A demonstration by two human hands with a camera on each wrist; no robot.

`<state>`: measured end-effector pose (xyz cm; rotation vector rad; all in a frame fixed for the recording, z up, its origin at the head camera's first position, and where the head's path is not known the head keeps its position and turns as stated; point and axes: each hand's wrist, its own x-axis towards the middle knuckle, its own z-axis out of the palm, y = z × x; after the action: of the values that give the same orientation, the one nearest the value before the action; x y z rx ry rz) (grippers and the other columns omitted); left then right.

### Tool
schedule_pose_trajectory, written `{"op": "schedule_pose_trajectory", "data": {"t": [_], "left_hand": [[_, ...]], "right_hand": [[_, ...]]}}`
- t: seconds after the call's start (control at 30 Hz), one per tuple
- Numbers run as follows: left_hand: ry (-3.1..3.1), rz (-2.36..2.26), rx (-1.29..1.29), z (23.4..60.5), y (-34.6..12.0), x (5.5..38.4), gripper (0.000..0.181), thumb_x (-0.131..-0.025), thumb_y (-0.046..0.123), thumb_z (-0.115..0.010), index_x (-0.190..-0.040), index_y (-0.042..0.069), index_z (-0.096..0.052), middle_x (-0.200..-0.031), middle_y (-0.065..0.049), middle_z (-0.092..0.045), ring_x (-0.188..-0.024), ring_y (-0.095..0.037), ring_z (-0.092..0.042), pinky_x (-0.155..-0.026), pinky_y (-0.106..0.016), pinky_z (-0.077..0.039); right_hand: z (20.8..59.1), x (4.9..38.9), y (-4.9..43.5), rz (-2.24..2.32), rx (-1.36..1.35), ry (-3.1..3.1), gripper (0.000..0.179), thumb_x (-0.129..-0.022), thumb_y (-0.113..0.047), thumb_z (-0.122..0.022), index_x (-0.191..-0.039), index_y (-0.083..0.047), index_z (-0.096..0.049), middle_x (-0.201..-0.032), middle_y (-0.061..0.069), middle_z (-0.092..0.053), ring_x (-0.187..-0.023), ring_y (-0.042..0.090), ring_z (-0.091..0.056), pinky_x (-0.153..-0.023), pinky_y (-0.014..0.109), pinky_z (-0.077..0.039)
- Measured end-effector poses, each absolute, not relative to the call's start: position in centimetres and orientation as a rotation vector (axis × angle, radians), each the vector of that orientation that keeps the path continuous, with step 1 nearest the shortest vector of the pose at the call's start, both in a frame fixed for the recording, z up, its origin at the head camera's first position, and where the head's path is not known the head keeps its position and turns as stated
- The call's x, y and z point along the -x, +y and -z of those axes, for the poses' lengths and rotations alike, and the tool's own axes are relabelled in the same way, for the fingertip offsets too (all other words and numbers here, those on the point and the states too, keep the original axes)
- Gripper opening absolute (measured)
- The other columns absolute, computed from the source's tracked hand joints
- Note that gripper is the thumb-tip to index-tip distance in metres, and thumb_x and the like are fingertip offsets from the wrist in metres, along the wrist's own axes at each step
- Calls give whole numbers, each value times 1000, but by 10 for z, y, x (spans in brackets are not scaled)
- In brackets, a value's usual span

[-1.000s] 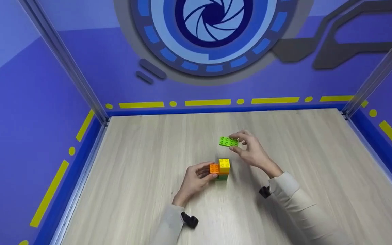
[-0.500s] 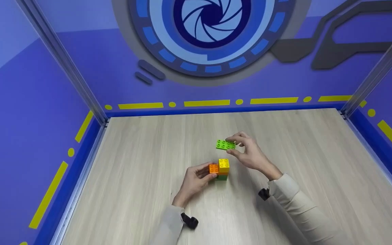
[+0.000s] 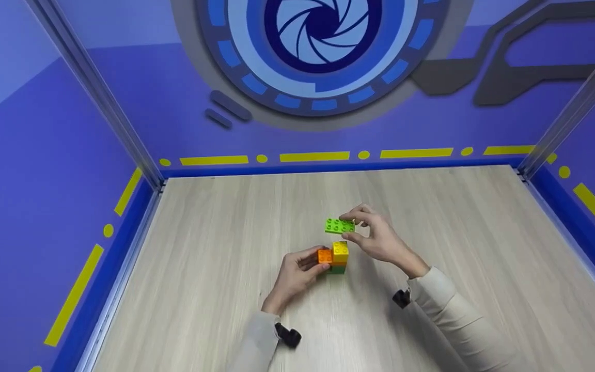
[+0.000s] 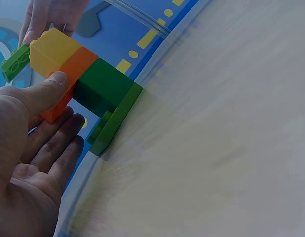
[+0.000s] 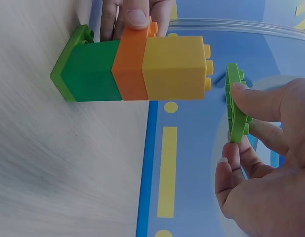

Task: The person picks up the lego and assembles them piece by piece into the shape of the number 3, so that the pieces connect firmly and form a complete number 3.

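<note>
A small stack of toy building bricks stands on the table. From the bottom it has a flat green plate (image 5: pixel 63 74), a dark green brick (image 5: pixel 93 74), an orange brick (image 5: pixel 130 69) and a yellow brick (image 5: pixel 173 69) with studs on top. My left hand (image 3: pixel 295 274) pinches the part of the orange brick that juts out to the left, thumb on the near side. Just above and behind the yellow brick, my right hand (image 3: pixel 380 237) holds a thin light green plate (image 3: pixel 336 226) by its right end, studs up. A gap shows between that plate and the yellow studs in the right wrist view.
The pale wooden table (image 3: pixel 215 248) has blue-purple panels on its left, back and right, with metal posts (image 3: pixel 106 98) at the corners. A black wrist camera (image 3: pixel 288 336) sits at the left cuff and another camera (image 3: pixel 402 298) at the right cuff.
My right hand has brought the light green plate left and nearer, from behind the stack to close over it. My left hand and the stack have stayed in place.
</note>
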<state>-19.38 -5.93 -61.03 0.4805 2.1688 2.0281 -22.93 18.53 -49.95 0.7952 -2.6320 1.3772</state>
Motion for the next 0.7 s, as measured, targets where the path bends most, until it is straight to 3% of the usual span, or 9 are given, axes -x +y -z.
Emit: {"op": "schedule_pose_trajectory", "data": {"t": [0.7], "left_hand": [[2190,-2018,-532,610,-59,195,47,-100,13,-77,-144,-1,-65,-140,-17,-70,-128,-30,-70,-105,-30,-58]], "right_hand": [[499,220,180,-1397,-881,-2687,30,-96,-16,-82,-126,-15,-75,-120,1,-70,-107,23,-61,-95,44,-50]]}}
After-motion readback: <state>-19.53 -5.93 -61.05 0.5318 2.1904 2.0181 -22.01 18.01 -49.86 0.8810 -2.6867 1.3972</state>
